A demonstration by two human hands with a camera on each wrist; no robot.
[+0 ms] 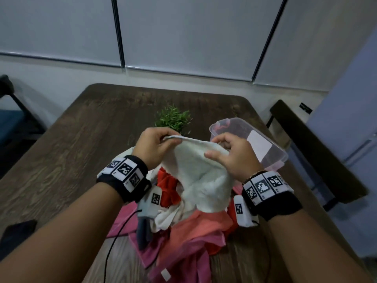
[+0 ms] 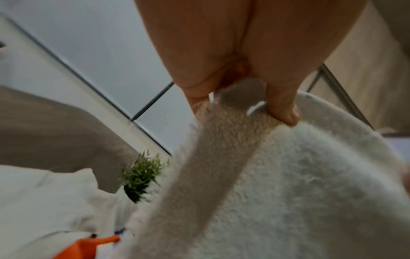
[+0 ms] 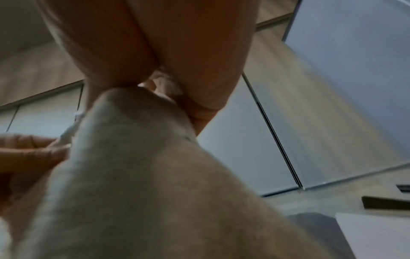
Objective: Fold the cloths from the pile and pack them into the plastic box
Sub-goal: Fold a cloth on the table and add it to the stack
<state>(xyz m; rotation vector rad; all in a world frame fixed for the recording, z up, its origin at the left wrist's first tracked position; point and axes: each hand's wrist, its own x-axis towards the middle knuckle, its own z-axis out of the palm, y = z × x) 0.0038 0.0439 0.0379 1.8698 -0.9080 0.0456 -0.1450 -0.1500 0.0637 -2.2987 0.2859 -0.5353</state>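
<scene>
Both my hands hold a white towel (image 1: 201,172) up over the pile (image 1: 183,227).

My left hand (image 1: 152,147) pinches the towel's top edge at its left end, my right hand (image 1: 234,158) pinches the right end; the towel sags down onto the pile. The plant (image 1: 173,119) stands behind, the box (image 1: 263,139) to the right on the table (image 1: 71,144).

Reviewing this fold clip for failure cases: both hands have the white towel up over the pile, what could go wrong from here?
1. The white towel hangs onto the cloth pile; spreading it may drag the red cloth along.
2. Left hand and right hand pinch only the top edge; a thin grip could slip.
3. The plastic box and small plant sit close behind; a wide shake might knock them.
</scene>
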